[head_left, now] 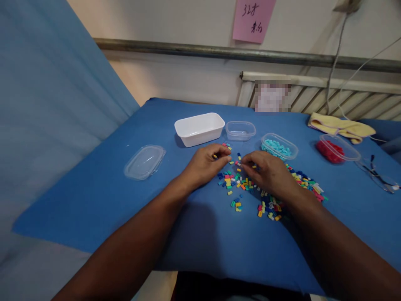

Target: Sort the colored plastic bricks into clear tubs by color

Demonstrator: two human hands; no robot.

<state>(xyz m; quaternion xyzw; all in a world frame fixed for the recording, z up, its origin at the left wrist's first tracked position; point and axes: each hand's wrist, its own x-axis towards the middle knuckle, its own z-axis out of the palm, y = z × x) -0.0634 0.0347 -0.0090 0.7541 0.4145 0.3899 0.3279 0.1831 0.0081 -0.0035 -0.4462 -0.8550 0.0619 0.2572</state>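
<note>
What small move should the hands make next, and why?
I'd probably spread the small multicoloured plastic pieces apart: their colours lie mixed near the left hand and right hand, while the clear rectangular plastic tub just beyond the right hand holds turquoise pieces.

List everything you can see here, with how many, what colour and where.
Small plastic pieces: too many to count, mixed, around the hands
White bin: 1, white, table's back
Clear tubs: 3, transparent, right of bin
Turquoise pieces: many, turquoise, middle tub
Red pieces: several, red, rightmost tub
Clear lid: at least 1, transparent, table's left
Folded cloth: 1, yellow, back right
Eyeglasses: 1 pair, dark-framed, far right
Tablecloth: 1, blue, under everything
Curtain: 1, light blue, left
Handwritten note: 1, pink, wall
Pipe: 1, grey, along wall
Radiator: 1, off-white, behind table
Blurred sheet: 1, pale, on radiator
Cables: at least 2, pale, upper right
Left hand, right hand: 1 each, bare, over the pieces
</note>
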